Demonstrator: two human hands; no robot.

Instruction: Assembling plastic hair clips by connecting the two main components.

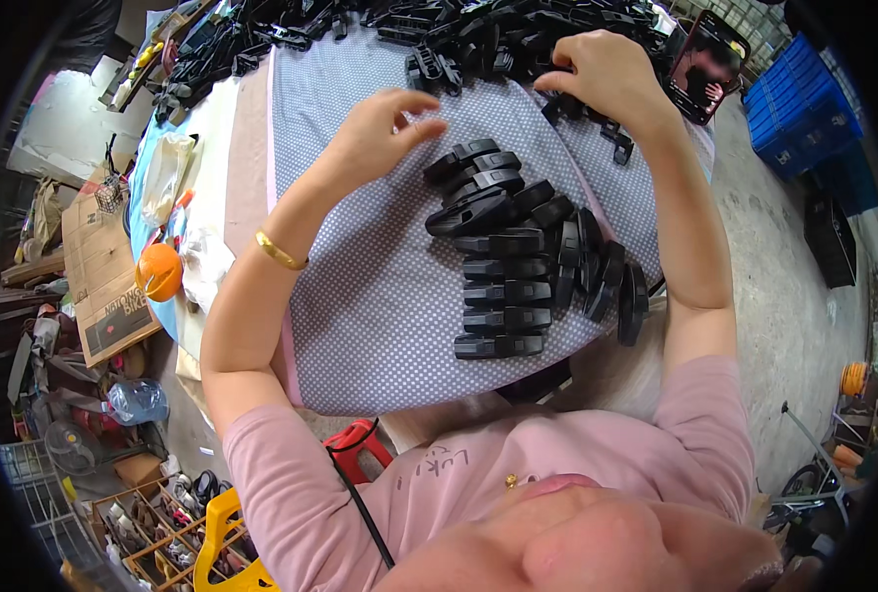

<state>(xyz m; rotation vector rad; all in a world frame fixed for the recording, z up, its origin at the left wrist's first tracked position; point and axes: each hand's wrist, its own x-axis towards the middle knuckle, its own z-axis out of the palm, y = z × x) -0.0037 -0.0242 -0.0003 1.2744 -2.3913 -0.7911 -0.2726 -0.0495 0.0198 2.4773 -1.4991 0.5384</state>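
My left hand (pixel 384 133) hovers over the cloth left of centre, empty, its thumb and fingers curved and apart. My right hand (pixel 611 74) reaches to the near edge of a heap of black plastic parts (pixel 493 35) at the far side; its thumb and fingers are apart, and I see nothing held between them. Between my arms, several chunky black plastic pieces (pixel 503 294) lie side by side in a curved stack and a column. More of them (pixel 591 261) lean together on the right, towards the near edge. Small black parts (pixel 616 141) lie below my right hand.
A grey dotted cloth (pixel 360 296) covers the table. A phone (pixel 707 67) stands at the far right. An orange round object (pixel 159 272) and white plastic bag (pixel 205 261) sit at the left edge. Blue crates (pixel 799 109) stand on the floor at right; a red stool (pixel 360 449) is near me.
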